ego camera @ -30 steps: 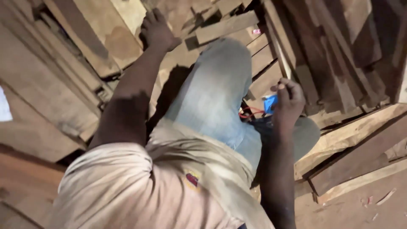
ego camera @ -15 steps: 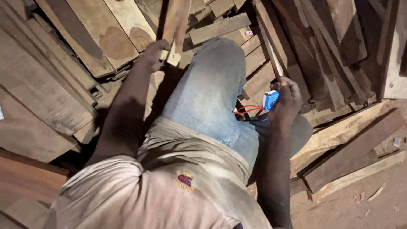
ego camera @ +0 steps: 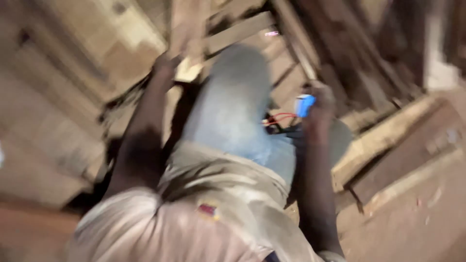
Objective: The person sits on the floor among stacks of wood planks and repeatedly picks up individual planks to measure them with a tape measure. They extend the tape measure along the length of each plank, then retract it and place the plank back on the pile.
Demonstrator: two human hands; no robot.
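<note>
The head view is badly blurred. My left hand (ego camera: 166, 62) reaches forward over a pile of boards and is closed on the lower end of a narrow wooden plank (ego camera: 188, 26) that points up and away. My right hand (ego camera: 321, 99) stays by my right knee and holds a small blue device (ego camera: 305, 105) with red wires (ego camera: 276, 118) trailing from it toward my leg. My leg in pale blue jeans (ego camera: 233, 106) stretches between the two hands.
Stacked wooden planks (ego camera: 63, 97) cover the left and top of the view. Darker boards (ego camera: 349, 43) lean at the upper right. Thick beams (ego camera: 388, 140) lie at the right beside a strip of dusty floor (ego camera: 427, 213).
My left hand went from resting open on the boards to gripping the narrow plank, which has tilted up. My right hand kept the blue device in place. The view has swung and blurred.
</note>
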